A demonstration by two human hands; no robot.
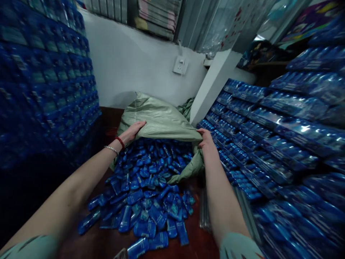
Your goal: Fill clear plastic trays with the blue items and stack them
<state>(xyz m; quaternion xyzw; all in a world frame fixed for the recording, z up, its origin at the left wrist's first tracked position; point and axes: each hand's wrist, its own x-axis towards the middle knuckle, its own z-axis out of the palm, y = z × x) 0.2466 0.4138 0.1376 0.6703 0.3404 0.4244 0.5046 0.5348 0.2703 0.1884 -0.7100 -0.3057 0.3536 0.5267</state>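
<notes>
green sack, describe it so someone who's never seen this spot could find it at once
Look at the white wall between the blue stacks. Just below it lies the green sack, its mouth lifted by the left hand and right hand over spilled blue packets. It is the only pale green thing there.

A sack (161, 117) lies at the far middle of the table (102, 244), its mouth toward the person, with small packets (145, 201) spilling out in front. The left hand (133, 130) and right hand (205, 138) grip its upper edge. Stacked packs rise left (45, 82) and right (283, 144); a wall socket (180, 65) sits behind.
</notes>
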